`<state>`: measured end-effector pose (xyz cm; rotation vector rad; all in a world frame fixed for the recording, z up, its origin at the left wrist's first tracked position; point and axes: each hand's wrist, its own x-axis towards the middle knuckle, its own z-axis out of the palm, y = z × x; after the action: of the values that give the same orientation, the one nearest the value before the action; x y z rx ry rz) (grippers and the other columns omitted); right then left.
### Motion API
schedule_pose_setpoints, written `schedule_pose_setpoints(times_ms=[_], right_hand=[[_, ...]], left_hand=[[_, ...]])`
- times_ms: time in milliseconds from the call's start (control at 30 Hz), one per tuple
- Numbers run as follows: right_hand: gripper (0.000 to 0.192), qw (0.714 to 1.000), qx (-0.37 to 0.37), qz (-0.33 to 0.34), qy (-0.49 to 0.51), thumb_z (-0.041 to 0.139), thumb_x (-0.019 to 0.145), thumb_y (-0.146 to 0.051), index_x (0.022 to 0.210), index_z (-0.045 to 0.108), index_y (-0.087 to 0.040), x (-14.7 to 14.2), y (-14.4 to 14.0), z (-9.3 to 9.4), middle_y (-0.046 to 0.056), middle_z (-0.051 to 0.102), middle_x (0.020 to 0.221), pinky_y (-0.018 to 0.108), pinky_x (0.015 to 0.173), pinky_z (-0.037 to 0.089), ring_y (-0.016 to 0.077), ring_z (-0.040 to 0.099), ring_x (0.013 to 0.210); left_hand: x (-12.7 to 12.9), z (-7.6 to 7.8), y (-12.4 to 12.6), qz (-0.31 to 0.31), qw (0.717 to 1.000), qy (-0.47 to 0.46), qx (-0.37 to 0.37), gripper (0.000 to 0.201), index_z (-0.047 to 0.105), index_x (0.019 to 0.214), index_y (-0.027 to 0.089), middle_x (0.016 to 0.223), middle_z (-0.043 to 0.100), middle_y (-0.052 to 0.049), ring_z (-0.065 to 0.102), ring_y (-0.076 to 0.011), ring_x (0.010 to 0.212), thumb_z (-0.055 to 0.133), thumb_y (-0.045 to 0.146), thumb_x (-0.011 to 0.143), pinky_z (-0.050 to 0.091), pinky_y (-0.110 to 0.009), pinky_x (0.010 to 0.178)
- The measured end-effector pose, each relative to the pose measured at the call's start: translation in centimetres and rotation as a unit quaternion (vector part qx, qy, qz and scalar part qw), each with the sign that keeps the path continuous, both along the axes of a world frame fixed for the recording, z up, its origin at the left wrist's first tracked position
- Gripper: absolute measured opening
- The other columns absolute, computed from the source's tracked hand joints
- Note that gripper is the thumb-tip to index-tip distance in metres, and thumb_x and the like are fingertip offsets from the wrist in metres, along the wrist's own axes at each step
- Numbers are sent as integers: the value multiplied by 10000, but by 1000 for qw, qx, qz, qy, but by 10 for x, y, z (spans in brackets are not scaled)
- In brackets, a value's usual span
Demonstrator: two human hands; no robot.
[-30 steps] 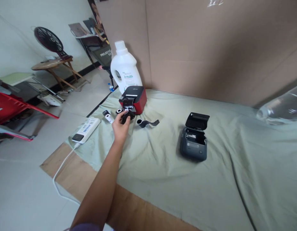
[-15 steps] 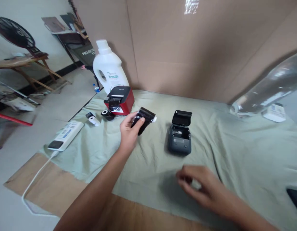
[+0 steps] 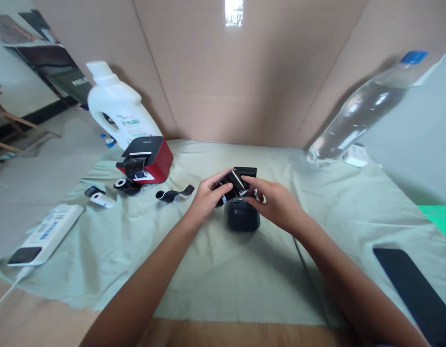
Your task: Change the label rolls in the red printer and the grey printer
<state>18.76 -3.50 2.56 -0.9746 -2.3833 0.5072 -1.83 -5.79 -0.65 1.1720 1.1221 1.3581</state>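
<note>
My left hand [image 3: 210,195] grips a glossy black paper roll [image 3: 236,182] with a loose length of its strip hanging under the thumb. The fingers of my right hand [image 3: 269,195] pinch the roll's right end. Both hands hold it in front of and above a small dark label printer [image 3: 243,217], whose raised lid [image 3: 245,171] shows behind the roll. My hands and the roll hide most of the printer's inside. To the left, a curled black strip [image 3: 174,193] lies on the cloth.
On the left stand a red and black printer [image 3: 160,161], a white jug [image 3: 125,108], two small rolls [image 3: 125,185] [image 3: 102,198] and a power strip [image 3: 51,233]. At right, a water bottle [image 3: 363,111] leans against cardboard, and a phone [image 3: 414,289] lies on the green cloth [image 3: 223,279].
My right hand has come up from the front and taken the roll's right end. My left hand has brought the roll over to the open printer. The view has turned right.
</note>
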Motion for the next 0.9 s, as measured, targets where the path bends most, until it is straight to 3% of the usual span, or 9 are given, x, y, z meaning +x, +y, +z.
schedule_pose_setpoints(times_ms=[133, 300, 467, 533, 667, 900], right_hand=[[490, 1000, -13, 6, 17, 571, 896, -131, 1368, 606, -259, 3, 4, -7, 49, 752, 1106, 299, 751, 502, 173, 683, 818], [498, 991, -109, 26, 72, 564, 850, -105, 1321, 648, -244, -3, 6, -12, 26, 763, 1012, 270, 682, 493, 129, 632, 695], [547, 980, -176, 44, 84, 573, 812, -109, 1342, 608, -240, -8, 0, -12, 20, 735, 994, 242, 611, 461, 116, 610, 679], [510, 977, -193, 21, 88, 608, 815, -155, 1320, 603, -221, -12, -5, -11, 24, 729, 975, 249, 596, 456, 120, 604, 662], [392, 976, -189, -55, 89, 673, 831, -250, 1218, 637, -197, -22, -13, -13, 23, 726, 904, 288, 649, 479, 143, 619, 671], [349, 988, -131, -68, 39, 668, 834, -150, 1179, 715, -186, -12, 4, -21, 88, 678, 1040, 341, 776, 524, 193, 651, 854]], left_hand=[[3, -4, -10, -41, 998, 47, 5, 604, 621, 1382, 189, 1450, 604, -98, 542, -324, 1358, 717, 414, 830, 434, -464, 1146], [9, -12, -21, 2, 976, 216, 31, 814, 512, 1437, 196, 1469, 577, -126, 526, -324, 1376, 827, 387, 711, 435, -462, 1142], [19, -8, -29, 97, 940, 327, 15, 549, 593, 1237, 202, 1195, 722, -91, 679, -285, 1129, 780, 301, 730, 533, -426, 977], [22, -6, -32, 114, 925, 362, 24, 484, 611, 1173, 198, 1112, 742, -82, 701, -283, 1054, 774, 287, 726, 543, -416, 929], [26, -9, -34, 125, 886, 443, 58, 499, 614, 1187, 196, 1077, 756, -76, 712, -294, 1001, 780, 281, 724, 525, -426, 915], [36, -27, -42, 114, 838, 524, 102, 650, 486, 1408, 167, 1161, 731, -132, 697, -299, 1053, 718, 377, 838, 512, -424, 893]])
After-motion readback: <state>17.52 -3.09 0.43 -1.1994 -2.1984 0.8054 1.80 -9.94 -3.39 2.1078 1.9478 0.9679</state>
